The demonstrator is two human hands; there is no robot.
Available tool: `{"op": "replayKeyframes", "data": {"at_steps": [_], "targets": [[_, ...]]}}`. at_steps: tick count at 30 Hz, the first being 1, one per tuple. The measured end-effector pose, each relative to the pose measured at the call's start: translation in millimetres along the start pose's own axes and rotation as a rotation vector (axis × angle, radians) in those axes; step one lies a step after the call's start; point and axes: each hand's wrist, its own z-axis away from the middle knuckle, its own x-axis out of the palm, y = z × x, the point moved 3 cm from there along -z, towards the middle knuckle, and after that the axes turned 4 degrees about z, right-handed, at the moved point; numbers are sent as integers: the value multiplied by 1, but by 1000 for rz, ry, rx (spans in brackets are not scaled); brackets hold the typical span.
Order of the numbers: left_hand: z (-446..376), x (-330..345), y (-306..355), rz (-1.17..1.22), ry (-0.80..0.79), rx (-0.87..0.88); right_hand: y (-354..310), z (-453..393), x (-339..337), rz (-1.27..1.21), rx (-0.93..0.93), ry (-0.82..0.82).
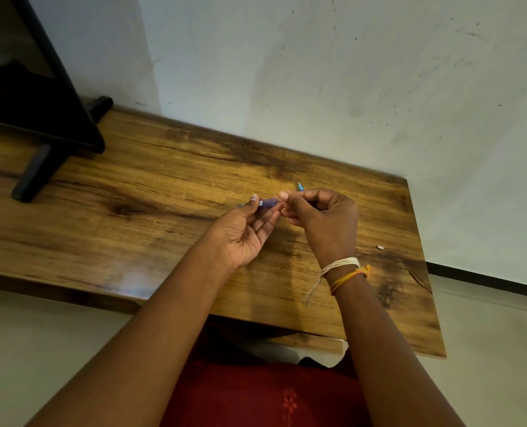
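Over the wooden table (169, 180), my left hand (243, 232) pinches a small purple pen part (268, 202) between thumb and fingers, palm turned up. My right hand (323, 217) is curled, its thumb and forefinger pinching a thin refill-like piece right at the purple part's end. A blue tip (300, 187) sticks up past my right hand's fingers; the rest of that piece is hidden in the fist. Both hands meet above the table's middle.
A black stand (40, 124) with feet occupies the table's far left corner. A tiny white scrap (379, 247) lies on the table to the right of my right hand. A marked white wall rises right behind the table. Thread bands circle my right wrist (345, 271).
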Motion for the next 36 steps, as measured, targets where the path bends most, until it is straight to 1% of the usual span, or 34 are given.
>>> {"op": "replayKeyframes", "data": {"at_steps": [7, 11, 20, 23, 26, 29, 33, 36], "targets": [[2, 0, -4, 17, -14, -46, 0, 0, -4, 69, -62, 78], [3, 2, -4, -9, -19, -48, -1, -1, -5, 118, -66, 129], [2, 1, -4, -2, -24, -53, 1, -2, -8, 235, -129, 171], [2, 2, -2, -6, -16, -44, -1, -3, -11, 268, -121, 206], [1, 0, 2, -30, 12, -24, 0, -5, -17, 175, -46, 270], [0, -2, 6, -50, 32, 8, 5, -6, -22, -6, 114, 298], [-1, -3, 7, -104, 33, 28, 13, -5, -21, -330, 403, 249], [-2, -4, 6, -240, 57, 47, 16, -3, -20, -447, 489, 195]]}}
